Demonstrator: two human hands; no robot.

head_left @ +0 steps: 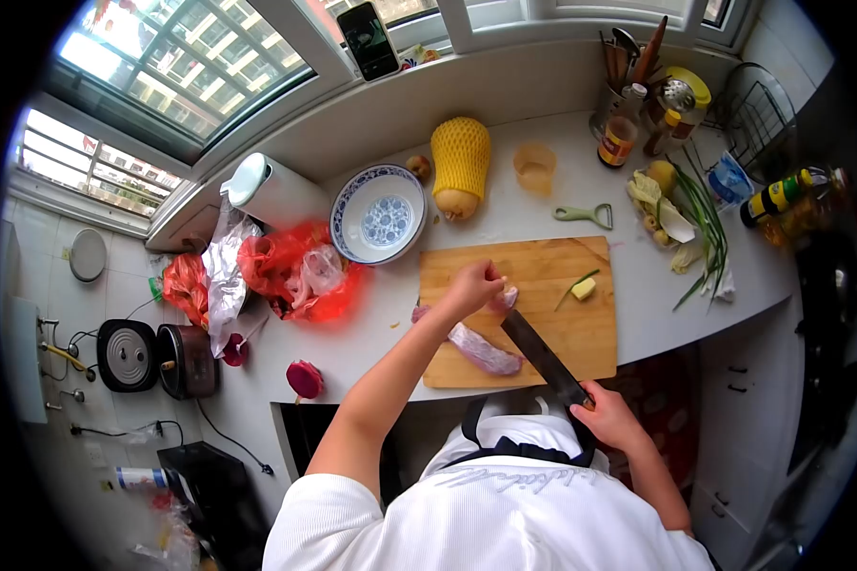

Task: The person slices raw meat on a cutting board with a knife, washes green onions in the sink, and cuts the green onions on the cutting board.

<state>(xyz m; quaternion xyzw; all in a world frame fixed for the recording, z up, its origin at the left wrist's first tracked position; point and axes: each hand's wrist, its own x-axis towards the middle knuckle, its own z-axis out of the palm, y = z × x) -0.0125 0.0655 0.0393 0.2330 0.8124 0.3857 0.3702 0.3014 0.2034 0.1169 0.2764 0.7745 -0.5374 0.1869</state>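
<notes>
My left hand (476, 287) reaches over the wooden cutting board (581, 343), its fingers pinched on a small piece of raw meat (506, 298). In my right hand (607, 415) is the handle of a cleaver (546, 358). The dark blade slants across the board, its tip close to that small piece. A longer strip of pale pink raw meat (486, 351) lies nearer to me, left of the blade. Another bit of meat shows partly behind my left forearm. To the right on the board are a peeled piece of ginger (584, 288) and a short green onion stalk (568, 294).
Behind the board stand a blue-patterned white bowl (379, 215), a squash in yellow foam net (460, 167), a plastic cup (535, 168) and a green peeler (584, 215). Red plastic bags (305, 276) lie left; green onions (712, 228) and bottles (619, 133) right.
</notes>
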